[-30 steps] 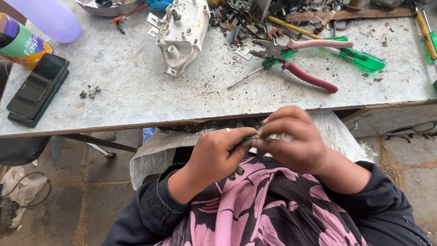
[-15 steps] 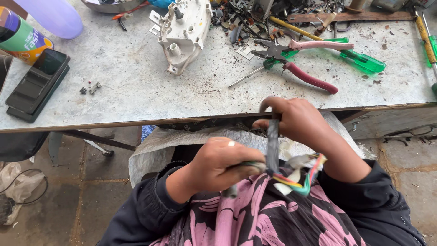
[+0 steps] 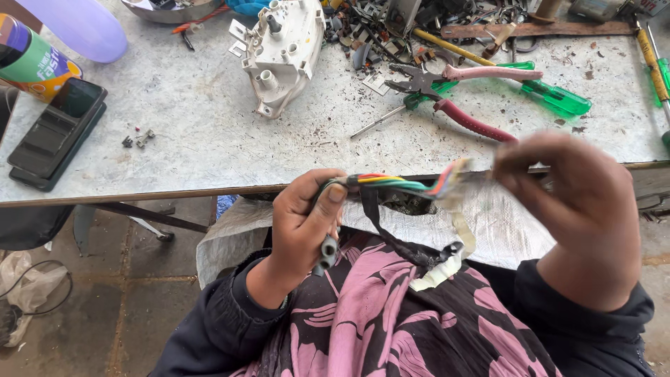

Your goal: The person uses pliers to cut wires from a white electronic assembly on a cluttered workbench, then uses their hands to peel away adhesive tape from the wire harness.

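Both hands hold the wire bundle (image 3: 394,184): left hand (image 3: 303,227) pinching one end, right hand (image 3: 576,209) gripping the other; keep it taut between them; loose tape (image 3: 447,269) dangles below.

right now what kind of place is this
Probably a small repair workshop: a scuffed grey workbench littered with red-handled pliers, a green-handled screwdriver and a white plastic housing.

**Can and phone at the table's left end**

A round can (image 3: 31,59) with a green, purple and orange label lies at the far left of the table (image 3: 209,132). Just beside it rests a black phone (image 3: 56,132), its dark screen facing up, on a black case.
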